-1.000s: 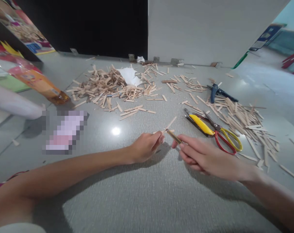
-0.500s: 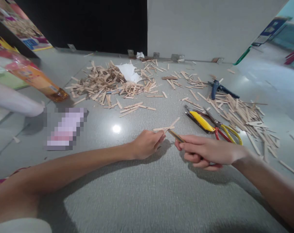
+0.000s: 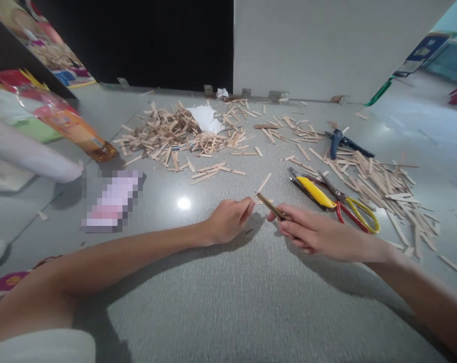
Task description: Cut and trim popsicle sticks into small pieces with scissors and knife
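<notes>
Between the pinched fingers of my left hand (image 3: 231, 220) is a thin wooden stick (image 3: 264, 183), its free end slanting up to the right. My right hand (image 3: 307, 229) grips a slim brownish cutter (image 3: 271, 206), whose tip points up-left and meets the stick near my left fingertips. Another pale stick (image 3: 266, 202) lies just behind the cutter, partly hidden. Both hands are low over the grey floor (image 3: 228, 302), with their shadows beneath them.
Wooden piles lie at back centre (image 3: 160, 132) and right (image 3: 387, 176). Near my right hand are a yellow-handled tool (image 3: 315, 192), scissors (image 3: 360, 209) and red-handled pliers (image 3: 351, 218). Blue clippers (image 3: 336, 143) sit behind. Leftward are a bottle (image 3: 77, 132), a blurred pink object (image 3: 115, 201) and another person's limb (image 3: 31, 146).
The held stick now points more steeply upward. My right hand has tilted and the cutter has shifted slightly left and up. The whole view has moved a little.
</notes>
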